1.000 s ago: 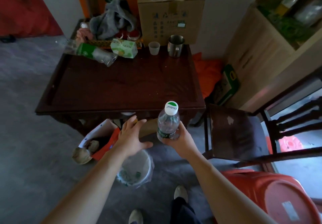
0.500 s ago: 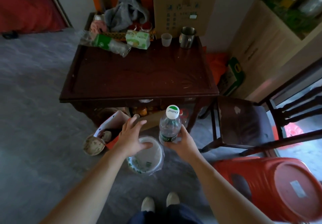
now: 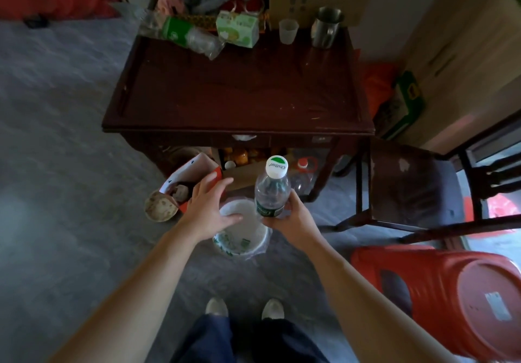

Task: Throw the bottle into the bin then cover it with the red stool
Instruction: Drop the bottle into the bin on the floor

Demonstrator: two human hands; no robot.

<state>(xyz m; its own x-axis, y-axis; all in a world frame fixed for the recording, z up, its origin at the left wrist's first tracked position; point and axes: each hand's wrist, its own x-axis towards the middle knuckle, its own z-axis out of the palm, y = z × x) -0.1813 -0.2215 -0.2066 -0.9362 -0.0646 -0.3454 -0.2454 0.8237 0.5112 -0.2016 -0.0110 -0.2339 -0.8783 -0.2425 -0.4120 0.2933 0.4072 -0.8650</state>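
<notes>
Centre frame: the right hand grips the bottle upright over the bin; the left hand hovers spread, empty; best release straight down, dead centre.

One head-worn camera looks steeply down and forward, close above the fingers, with the bench beyond them.

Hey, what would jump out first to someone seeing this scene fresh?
Probably the clear bottle with its white and green cap, held upright in the right hand above the white bin on the floor. Next, the big red stool at lower right, and the cluttered dark wooden table behind.
</notes>
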